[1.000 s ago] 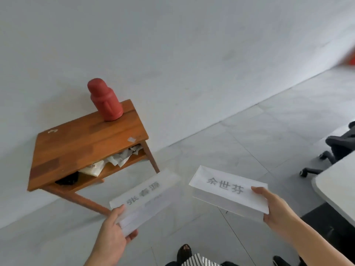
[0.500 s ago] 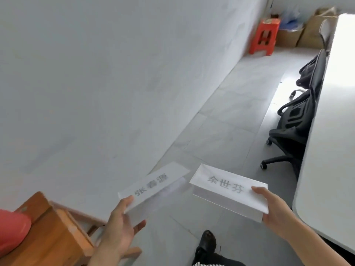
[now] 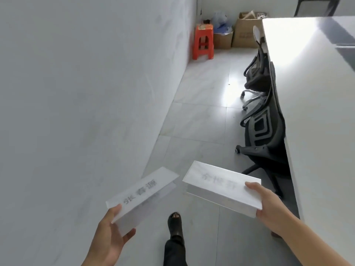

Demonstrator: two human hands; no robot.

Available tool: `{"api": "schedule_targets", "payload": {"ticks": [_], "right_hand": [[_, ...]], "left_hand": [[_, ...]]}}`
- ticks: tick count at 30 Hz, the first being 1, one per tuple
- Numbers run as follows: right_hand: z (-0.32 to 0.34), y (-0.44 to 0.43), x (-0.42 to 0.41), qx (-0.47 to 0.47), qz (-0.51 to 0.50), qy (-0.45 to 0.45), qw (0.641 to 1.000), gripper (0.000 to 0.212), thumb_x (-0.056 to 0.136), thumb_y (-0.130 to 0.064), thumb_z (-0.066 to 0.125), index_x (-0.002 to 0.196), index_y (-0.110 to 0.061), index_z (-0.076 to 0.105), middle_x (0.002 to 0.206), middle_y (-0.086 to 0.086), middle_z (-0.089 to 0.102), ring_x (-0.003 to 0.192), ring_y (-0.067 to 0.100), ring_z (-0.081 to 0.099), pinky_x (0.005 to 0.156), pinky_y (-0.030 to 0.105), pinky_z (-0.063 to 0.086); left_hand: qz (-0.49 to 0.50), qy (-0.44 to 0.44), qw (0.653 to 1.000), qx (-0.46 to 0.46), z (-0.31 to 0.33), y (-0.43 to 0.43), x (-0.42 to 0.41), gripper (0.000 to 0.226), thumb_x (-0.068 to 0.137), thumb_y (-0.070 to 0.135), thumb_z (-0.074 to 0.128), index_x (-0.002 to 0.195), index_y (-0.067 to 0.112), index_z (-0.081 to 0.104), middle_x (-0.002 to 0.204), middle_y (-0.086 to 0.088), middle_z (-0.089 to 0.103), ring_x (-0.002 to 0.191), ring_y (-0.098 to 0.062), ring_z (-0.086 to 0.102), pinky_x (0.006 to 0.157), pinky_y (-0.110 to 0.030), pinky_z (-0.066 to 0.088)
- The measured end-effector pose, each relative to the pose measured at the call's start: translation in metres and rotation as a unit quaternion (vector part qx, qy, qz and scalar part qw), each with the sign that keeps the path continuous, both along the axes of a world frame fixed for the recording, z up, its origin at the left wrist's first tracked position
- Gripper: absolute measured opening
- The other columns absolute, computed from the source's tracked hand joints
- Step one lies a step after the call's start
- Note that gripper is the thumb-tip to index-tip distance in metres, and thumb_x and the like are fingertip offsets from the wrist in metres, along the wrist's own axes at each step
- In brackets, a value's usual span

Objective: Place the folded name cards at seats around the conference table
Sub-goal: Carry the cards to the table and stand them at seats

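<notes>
Delivery under way: gripping one folded name card (image 3: 142,191) by its near end in the left hand (image 3: 113,233), pinching a second card (image 3: 221,187) likewise in the right hand (image 3: 269,208), both aloft beside the conference table's (image 3: 317,112) long edge. Probably best holding lightly, sparing the folds, then standing each at that edge facing an office chair (image 3: 265,135).

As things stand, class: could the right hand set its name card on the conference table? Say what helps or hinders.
Probably yes. The right hand grips its name card beside the edge of the conference table, with nothing between them; the nearest office chair sits farther ahead, tucked under it.
</notes>
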State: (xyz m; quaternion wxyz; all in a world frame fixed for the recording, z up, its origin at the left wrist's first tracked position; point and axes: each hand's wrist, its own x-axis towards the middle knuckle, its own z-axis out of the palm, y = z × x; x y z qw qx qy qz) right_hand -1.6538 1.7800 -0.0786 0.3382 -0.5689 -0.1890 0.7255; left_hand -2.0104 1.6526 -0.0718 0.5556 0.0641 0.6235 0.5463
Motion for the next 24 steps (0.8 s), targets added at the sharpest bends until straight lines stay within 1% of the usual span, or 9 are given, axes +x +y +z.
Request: {"api": "schedule_targets", "payload": {"ticks": [4, 7, 12, 13, 15, 16, 18, 20, 24], "right_hand": [[-0.009, 0.071, -0.007, -0.005, -0.09, 0.006, 0.996, 0.015, 0.087, -0.022, 0.058, 0.095, -0.011, 0.064, 0.064, 0.001, 0.074, 0.051, 0.015, 0.07, 0.043, 0.022, 0.054], [0.001, 0.116, -0.01, 0.019, -0.133, 0.011, 0.991, 0.018, 0.087, -0.024, 0.057, 0.097, -0.011, 0.065, 0.067, 0.0, 0.075, 0.053, 0.014, 0.07, 0.045, 0.022, 0.053], [0.024, 0.173, 0.004, 0.053, -0.208, 0.056, 0.975, 0.026, 0.089, -0.023, 0.052, 0.105, -0.007, 0.064, 0.088, 0.009, 0.078, 0.069, 0.02, 0.074, 0.049, 0.026, 0.058], [0.026, 0.181, 0.008, 0.063, -0.218, 0.061, 0.972, 0.029, 0.085, -0.025, 0.056, 0.106, -0.007, 0.064, 0.091, 0.009, 0.078, 0.072, 0.021, 0.074, 0.05, 0.026, 0.058], [0.028, 0.201, 0.02, 0.081, -0.231, 0.071, 0.967, 0.05, 0.068, -0.033, 0.07, 0.111, -0.009, 0.064, 0.102, 0.011, 0.076, 0.081, 0.023, 0.074, 0.055, 0.028, 0.06], [0.028, 0.212, 0.028, 0.085, -0.243, 0.071, 0.964, 0.057, 0.063, -0.035, 0.073, 0.113, -0.01, 0.064, 0.107, 0.012, 0.075, 0.085, 0.024, 0.074, 0.058, 0.029, 0.06], [0.024, 0.238, 0.049, 0.099, -0.271, 0.078, 0.954, 0.05, 0.073, -0.032, 0.065, 0.117, -0.01, 0.063, 0.113, 0.012, 0.073, 0.09, 0.025, 0.073, 0.061, 0.029, 0.061], [0.026, 0.268, 0.07, 0.114, -0.294, 0.084, 0.945, 0.044, 0.08, -0.028, 0.056, 0.12, -0.011, 0.061, 0.117, 0.013, 0.071, 0.095, 0.026, 0.071, 0.066, 0.032, 0.061], [0.032, 0.33, 0.113, 0.135, -0.343, 0.083, 0.926, 0.044, 0.079, -0.027, 0.056, 0.121, -0.013, 0.062, 0.117, 0.011, 0.071, 0.098, 0.026, 0.07, 0.075, 0.036, 0.059]], "left_hand": [[-0.065, -0.007, 0.998, 0.012, -0.009, 0.123, -0.027, 0.033, 0.088, 0.03, 0.052, 0.119, 0.021, 0.058, 0.102, -0.013, 0.059, 0.087, -0.029, 0.053, 0.067, -0.038, 0.043], [-0.137, -0.009, 0.99, 0.024, 0.001, 0.215, -0.039, 0.038, 0.088, 0.031, 0.051, 0.123, 0.019, 0.057, 0.105, -0.013, 0.059, 0.089, -0.029, 0.052, 0.068, -0.038, 0.044], [-0.283, -0.003, 0.959, 0.032, 0.02, 0.364, -0.018, 0.045, 0.085, 0.036, 0.054, 0.126, 0.019, 0.056, 0.112, -0.011, 0.058, 0.094, -0.028, 0.052, 0.069, -0.039, 0.047], [-0.307, -0.004, 0.951, 0.032, 0.024, 0.386, -0.01, 0.048, 0.081, 0.038, 0.056, 0.125, 0.02, 0.057, 0.112, -0.011, 0.058, 0.095, -0.027, 0.052, 0.071, -0.039, 0.047], [-0.331, -0.011, 0.943, 0.033, 0.028, 0.428, 0.011, 0.05, 0.073, 0.04, 0.059, 0.12, 0.021, 0.06, 0.111, -0.01, 0.06, 0.096, -0.027, 0.053, 0.074, -0.04, 0.046], [-0.345, -0.014, 0.938, 0.034, 0.029, 0.45, 0.024, 0.049, 0.072, 0.04, 0.06, 0.117, 0.022, 0.062, 0.111, -0.009, 0.06, 0.097, -0.027, 0.053, 0.074, -0.041, 0.045], [-0.365, -0.007, 0.93, 0.03, 0.026, 0.493, 0.051, 0.044, 0.073, 0.039, 0.06, 0.114, 0.023, 0.063, 0.11, -0.008, 0.062, 0.097, -0.027, 0.053, 0.075, -0.042, 0.045], [-0.373, -0.004, 0.927, 0.031, 0.027, 0.532, 0.081, 0.036, 0.08, 0.035, 0.057, 0.113, 0.022, 0.063, 0.108, -0.008, 0.062, 0.096, -0.027, 0.053, 0.076, -0.042, 0.044], [-0.408, -0.014, 0.912, 0.037, 0.04, 0.61, 0.135, 0.024, 0.089, 0.025, 0.047, 0.105, 0.021, 0.065, 0.096, -0.007, 0.066, 0.087, -0.026, 0.055, 0.073, -0.041, 0.043]]}}
